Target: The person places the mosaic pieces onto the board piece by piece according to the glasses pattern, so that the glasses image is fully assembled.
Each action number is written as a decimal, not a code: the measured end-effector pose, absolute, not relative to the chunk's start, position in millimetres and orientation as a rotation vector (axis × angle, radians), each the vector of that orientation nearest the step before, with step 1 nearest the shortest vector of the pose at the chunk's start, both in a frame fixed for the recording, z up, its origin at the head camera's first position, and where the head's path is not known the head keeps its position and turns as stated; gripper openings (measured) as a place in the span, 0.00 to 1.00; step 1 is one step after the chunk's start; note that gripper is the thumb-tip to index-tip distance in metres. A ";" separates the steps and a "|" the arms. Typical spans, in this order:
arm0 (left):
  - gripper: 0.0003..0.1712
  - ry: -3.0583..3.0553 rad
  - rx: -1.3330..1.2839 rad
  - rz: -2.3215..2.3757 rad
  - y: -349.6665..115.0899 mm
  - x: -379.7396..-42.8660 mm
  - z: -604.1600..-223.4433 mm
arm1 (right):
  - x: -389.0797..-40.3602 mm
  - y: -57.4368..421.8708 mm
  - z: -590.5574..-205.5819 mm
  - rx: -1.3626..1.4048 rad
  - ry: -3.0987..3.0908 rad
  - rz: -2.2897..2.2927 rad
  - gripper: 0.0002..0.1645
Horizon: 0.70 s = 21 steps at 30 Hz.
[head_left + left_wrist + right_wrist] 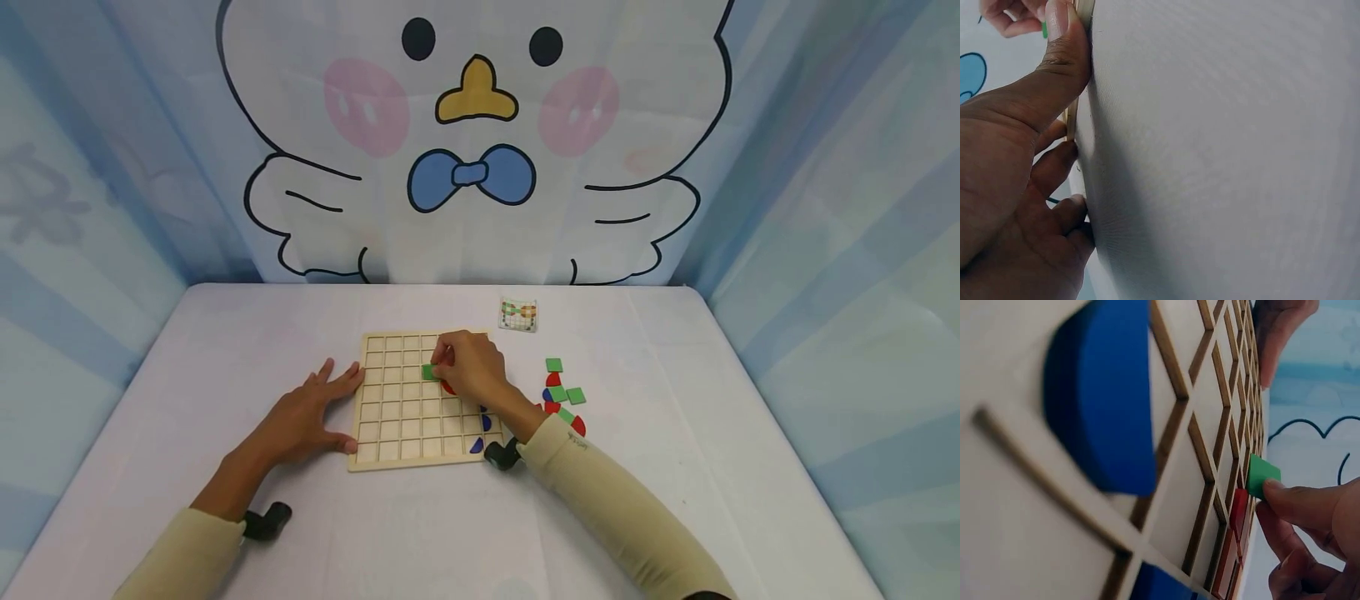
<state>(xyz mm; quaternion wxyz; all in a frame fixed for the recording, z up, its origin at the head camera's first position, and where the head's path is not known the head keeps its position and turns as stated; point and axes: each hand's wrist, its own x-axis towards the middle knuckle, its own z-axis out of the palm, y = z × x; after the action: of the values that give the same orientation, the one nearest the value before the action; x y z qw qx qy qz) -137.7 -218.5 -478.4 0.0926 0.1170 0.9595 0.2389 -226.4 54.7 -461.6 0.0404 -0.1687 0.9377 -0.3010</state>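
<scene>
A wooden grid board [390, 408] lies on the table, its square cells edged by raised strips. At its left edge my left hand [303, 421] rests with fingers spread; in the left wrist view the thumb [1060, 44] presses the board's side. My right hand [472, 365] reaches over the upper part of the board. Between its thumb and fingers it pinches a green square tile [1262, 477], tilted at a grid cell. A red piece [1239, 509] sits in the grid beside that tile. Blue half-round pieces [486, 423] lie in cells toward the board's right side.
Loose green squares [575, 396], red rounded pieces [577, 425] and a blue one lie to the right of the board. A small pattern card [518, 315] lies behind the board. A curtain with a cartoon bird [472, 233] hangs behind the table.
</scene>
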 end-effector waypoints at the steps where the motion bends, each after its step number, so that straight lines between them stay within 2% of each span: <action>1: 0.69 2.846 0.343 0.708 -218.2 -137.9 -478.5 | -226.4 54.0 -462.2 -0.522 2.872 -0.919 0.08; 11: 0.70 2.839 0.322 0.700 -216.3 -138.1 -478.6 | -226.4 52.7 -463.6 -0.561 2.889 -0.787 0.06; 21: 0.70 2.840 0.325 0.703 -217.3 -137.4 -478.3 | -221.3 66.8 -459.2 -0.489 2.832 -0.856 0.10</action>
<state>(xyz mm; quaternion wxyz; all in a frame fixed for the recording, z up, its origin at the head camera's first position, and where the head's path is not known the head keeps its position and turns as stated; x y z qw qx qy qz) -137.4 -217.3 -478.3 0.0988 0.1100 0.9600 0.2378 -221.3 66.8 -459.2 0.0715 -0.1628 0.9420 -0.2847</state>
